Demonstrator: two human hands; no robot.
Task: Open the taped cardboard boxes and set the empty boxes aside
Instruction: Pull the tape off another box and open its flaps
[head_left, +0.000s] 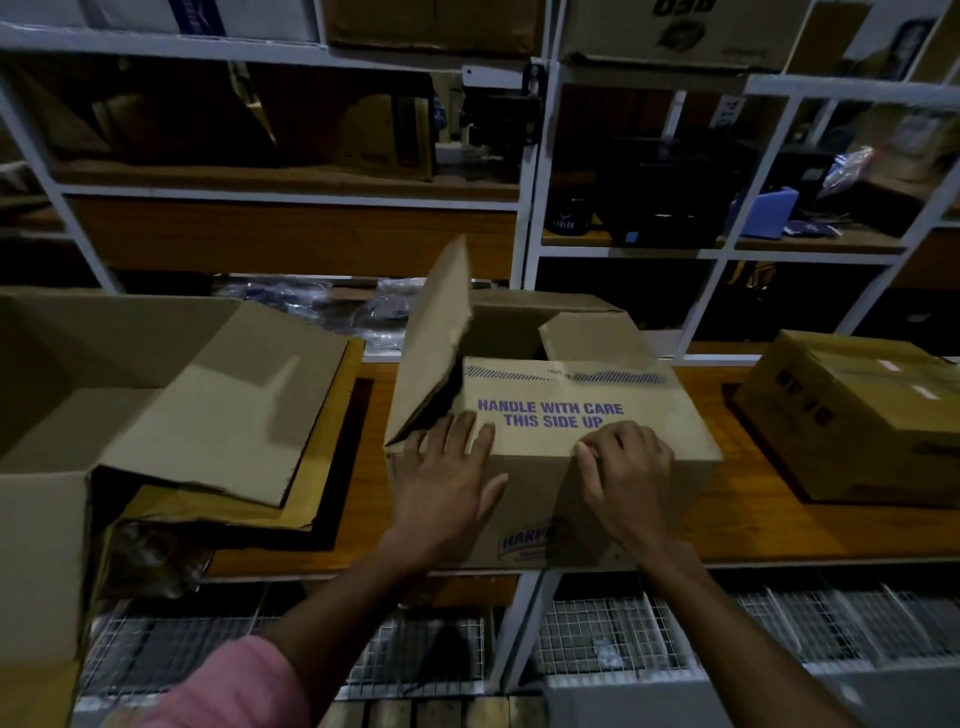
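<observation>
1. printed cardboard box (582, 447) sits mid-counter (779, 525), its near top flap reading "handle with care this side up".
2. its left flap (434, 343) stands up; the far flaps are partly raised, dark gap showing inside.
3. left hand (441, 488) lies flat on the near flap's left corner, fingers straight and spread.
4. right hand (626, 467) has fingers curled at the near top edge, knuckles up; whether it pinches anything, cannot tell.
5. large open box (171, 395) to the left, flaps splayed over the counter.
6. closed taped box (857, 415) to the right, apart from the middle one.
7. pink sleeve (234, 686) on the left arm.
</observation>
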